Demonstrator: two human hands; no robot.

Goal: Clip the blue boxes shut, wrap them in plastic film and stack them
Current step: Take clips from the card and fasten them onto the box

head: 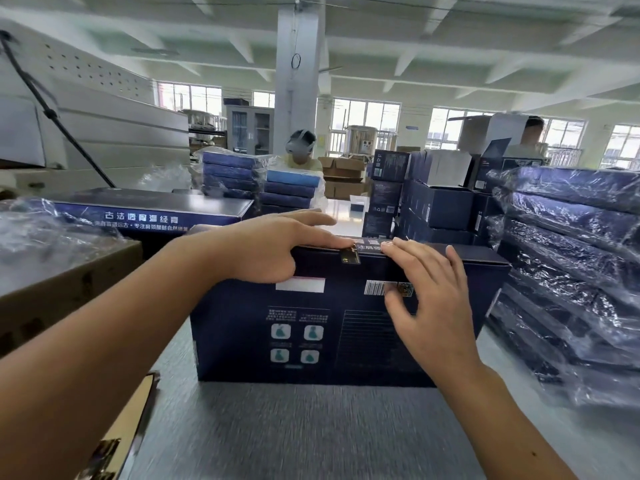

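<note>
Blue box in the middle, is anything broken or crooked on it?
Nothing stands out. The blue box stands upright on the table, undented, with the left hand and right hand at the clasp on its top edge.

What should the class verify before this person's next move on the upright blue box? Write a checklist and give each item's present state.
1. The blue box stands upright on the grey table: ok.
2. The left hand rests on the box's top edge and steadies it: ok.
3. The right hand touches the top edge, thumb on the front face: ok.
4. The clip sits at the middle of the top edge: ok. Fully snapped shut: cannot tell.
5. Plastic film on this box: not ok, its faces are bare.
6. A wrapped stack stands to the right, ready to receive it: ok.
</note>
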